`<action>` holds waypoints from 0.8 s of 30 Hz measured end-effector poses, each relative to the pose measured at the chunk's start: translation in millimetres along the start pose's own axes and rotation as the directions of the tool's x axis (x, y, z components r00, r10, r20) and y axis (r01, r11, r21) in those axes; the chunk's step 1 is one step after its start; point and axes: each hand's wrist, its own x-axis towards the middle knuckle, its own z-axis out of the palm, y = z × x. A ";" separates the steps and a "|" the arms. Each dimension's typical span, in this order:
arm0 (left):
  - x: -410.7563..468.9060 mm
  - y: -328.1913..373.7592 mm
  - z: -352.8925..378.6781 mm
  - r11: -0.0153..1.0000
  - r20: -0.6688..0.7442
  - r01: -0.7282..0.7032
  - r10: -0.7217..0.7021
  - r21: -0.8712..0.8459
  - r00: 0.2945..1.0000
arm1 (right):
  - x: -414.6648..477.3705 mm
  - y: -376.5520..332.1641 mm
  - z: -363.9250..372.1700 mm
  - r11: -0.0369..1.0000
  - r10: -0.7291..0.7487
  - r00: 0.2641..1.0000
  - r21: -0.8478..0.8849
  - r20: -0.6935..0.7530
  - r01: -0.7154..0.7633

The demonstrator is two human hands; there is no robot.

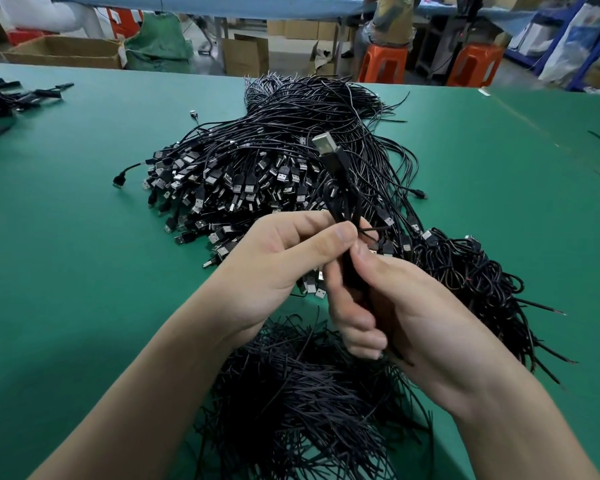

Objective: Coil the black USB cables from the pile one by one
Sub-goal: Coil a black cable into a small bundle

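Note:
A big pile of loose black USB cables (257,161) lies on the green table (84,237), plugs toward me. Above its near edge both hands hold one folded black cable (342,199); its silver USB plug (323,144) sticks up. My left hand (284,265) pinches the bundled strands between thumb and fingers. My right hand (385,306) grips the lower part of the same bundle with curled fingers. A thin black strand crosses the bundle at my left thumb tip. A heap of coiled cables (471,271) lies to the right.
A heap of thin black ties (309,393) lies at the near edge under my wrists. More black cable pieces (11,98) sit at the far left. Beyond the table are cardboard boxes (66,51), orange stools (383,64) and a seated person (392,19).

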 end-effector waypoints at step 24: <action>-0.5 2.1 23.0 0.849 -0.179 -0.124 0.247 0.514 0.952 | 4.9 5.3 4.0 0.747 -0.656 0.581 -0.527 -0.483 0.406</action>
